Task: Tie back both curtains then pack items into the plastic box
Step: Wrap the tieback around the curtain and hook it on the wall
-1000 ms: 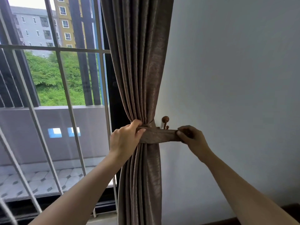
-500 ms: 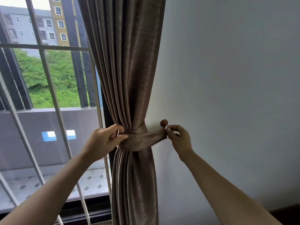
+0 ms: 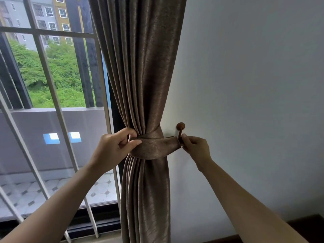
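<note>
A brown curtain [image 3: 140,67] hangs beside the window, gathered at its waist by a matching fabric tieback [image 3: 154,146]. My left hand [image 3: 114,148] pinches the tieback's left side against the curtain folds. My right hand [image 3: 196,148] pinches the tieback's right end just under a wooden wall hook [image 3: 180,127] with a round knob. The tieback's end loop is hidden behind my right fingers. No plastic box is in view.
A white wall [image 3: 245,85] fills the right side. The window [image 3: 52,85] with white bars lies to the left, with a balcony and buildings beyond. A dark wooden edge [image 3: 301,223] shows at the bottom right.
The tieback has been drawn tighter around the curtain. My right hand moved its end left, up to the hook. The view has shifted closer to the wall.
</note>
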